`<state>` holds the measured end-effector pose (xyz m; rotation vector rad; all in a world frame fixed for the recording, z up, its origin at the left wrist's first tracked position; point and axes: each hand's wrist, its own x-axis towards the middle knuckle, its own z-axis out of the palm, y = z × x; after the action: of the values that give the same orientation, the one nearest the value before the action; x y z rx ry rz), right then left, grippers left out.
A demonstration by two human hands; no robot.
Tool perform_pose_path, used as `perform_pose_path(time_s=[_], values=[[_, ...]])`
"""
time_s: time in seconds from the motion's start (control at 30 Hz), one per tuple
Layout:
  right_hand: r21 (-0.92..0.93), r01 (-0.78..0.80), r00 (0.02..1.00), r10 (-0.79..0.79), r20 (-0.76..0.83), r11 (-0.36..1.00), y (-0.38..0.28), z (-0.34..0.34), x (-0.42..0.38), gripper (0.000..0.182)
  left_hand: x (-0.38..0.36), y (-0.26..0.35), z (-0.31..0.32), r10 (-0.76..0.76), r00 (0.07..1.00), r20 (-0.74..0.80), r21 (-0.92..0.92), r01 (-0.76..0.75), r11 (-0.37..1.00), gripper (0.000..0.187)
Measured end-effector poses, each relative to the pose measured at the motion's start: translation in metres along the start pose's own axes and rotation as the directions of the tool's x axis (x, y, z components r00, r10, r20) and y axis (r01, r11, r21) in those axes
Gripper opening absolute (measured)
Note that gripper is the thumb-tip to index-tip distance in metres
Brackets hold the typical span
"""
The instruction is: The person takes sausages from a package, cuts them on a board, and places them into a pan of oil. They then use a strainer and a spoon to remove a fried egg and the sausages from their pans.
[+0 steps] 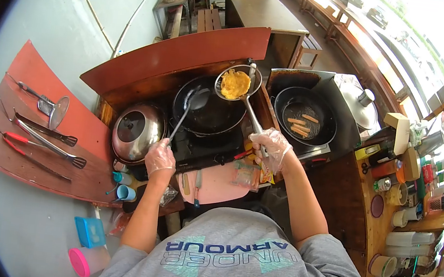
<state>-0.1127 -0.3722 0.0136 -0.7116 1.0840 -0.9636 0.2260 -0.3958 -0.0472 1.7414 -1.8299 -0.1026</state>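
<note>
My left hand (160,157), in a clear plastic glove, is closed around the handle of a dark spatula (199,99). The spatula's blade is down in a black wok (221,122) on the stove. My gloved right hand (273,147) grips the handle of a wire strainer (253,117), held over the wok's right rim. A golden fried omelette (235,85) lies in the strainer's bowl. To the right, several sausages (300,130) sit in oil in a second black pan (327,115).
A lidded steel pot (137,133) stands left of the wok. In front of the stove, a pink cutting board (221,190) carries knives (198,186) and a plastic packet (245,175). Tongs (49,143) hang on the left panel. Jars and bottles crowd the right shelf (377,241).
</note>
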Motion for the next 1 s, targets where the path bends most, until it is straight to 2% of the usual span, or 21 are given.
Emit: perform_pose_path(time_s=[0.03, 0.17, 0.2, 0.33, 0.37, 0.43, 0.47, 0.53, 0.57, 0.77, 0.8, 0.87, 0.93, 1.0], values=[[-0.001, 0.0, 1.0, 0.0, 0.001, 1.0, 0.0, 0.0, 0.001, 0.026, -0.004, -0.008, 0.008, 0.116, 0.993, -0.03, 0.067, -0.113, 0.991, 0.019], [0.04, 0.014, 0.999, -0.015, 0.031, 0.999, 0.003, -0.002, 0.008, 0.026, -0.016, -0.004, 0.034, 0.237, 0.971, -0.026, 0.225, -0.225, 0.948, 0.017], [0.065, 0.023, 0.998, -0.027, 0.055, 0.998, 0.005, -0.003, 0.011, 0.027, -0.018, 0.0, 0.04, 0.268, 0.96, -0.084, 0.191, -0.248, 0.95, 0.016], [0.135, 0.008, 0.997, -0.018, 0.074, 0.991, 0.014, 0.001, 0.024, 0.027, -0.021, 0.013, 0.062, 0.213, 0.976, -0.049, 0.19, -0.2, 0.961, 0.014], [0.162, -0.035, 0.995, 0.02, 0.097, 0.986, 0.015, 0.004, 0.027, 0.027, -0.02, 0.016, 0.067, 0.213, 0.976, -0.048, 0.187, -0.2, 0.962, 0.014], [0.211, -0.084, 0.993, 0.065, 0.096, 0.974, 0.019, 0.008, 0.028, 0.025, -0.019, 0.025, 0.077, 0.119, 0.993, 0.014, 0.222, -0.119, 0.968, 0.016], [0.209, -0.076, 0.993, 0.056, 0.1, 0.975, 0.021, 0.01, 0.029, 0.024, -0.02, 0.027, 0.08, 0.054, 0.998, 0.033, 0.085, -0.057, 0.995, 0.02], [0.218, -0.089, 0.992, 0.067, 0.104, 0.972, 0.029, 0.012, 0.037, 0.022, -0.019, 0.033, 0.086, 0.045, 0.996, 0.072, 0.049, -0.048, 0.998, 0.024], [0.166, -0.111, 0.99, 0.094, 0.105, 0.98, 0.03, 0.012, 0.039, 0.021, -0.018, 0.035, 0.088, 0.021, 0.994, 0.103, 0.024, -0.024, 0.999, 0.029], [0.252, -0.145, 0.984, 0.113, 0.136, 0.957, 0.07, 0.013, 0.072, 0.022, -0.022, 0.04, 0.104, 0.143, 0.988, 0.052, -0.011, -0.143, 0.99, 0.037], [0.228, -0.12, 0.987, 0.091, 0.134, 0.966, 0.075, 0.013, 0.074, 0.017, -0.021, 0.04, 0.105, 0.149, 0.987, 0.056, -0.013, -0.148, 0.989, 0.037], [0.2, -0.1, 0.987, 0.073, 0.14, 0.975, 0.084, 0.011, 0.08, 0.024, -0.02, 0.04, 0.105, 0.145, 0.986, 0.082, -0.003, -0.145, 0.989, 0.038], [0.154, -0.143, 0.982, 0.12, 0.149, 0.978, 0.093, 0.007, 0.086, 0.029, -0.02, 0.041, 0.104, 0.149, 0.983, 0.107, -0.012, -0.149, 0.989, 0.037], [0.141, -0.185, 0.979, 0.17, 0.111, 0.973, 0.094, 0.007, 0.085, 0.025, -0.02, 0.04, 0.103, 0.154, 0.983, 0.103, -0.012, -0.153, 0.988, 0.036]])
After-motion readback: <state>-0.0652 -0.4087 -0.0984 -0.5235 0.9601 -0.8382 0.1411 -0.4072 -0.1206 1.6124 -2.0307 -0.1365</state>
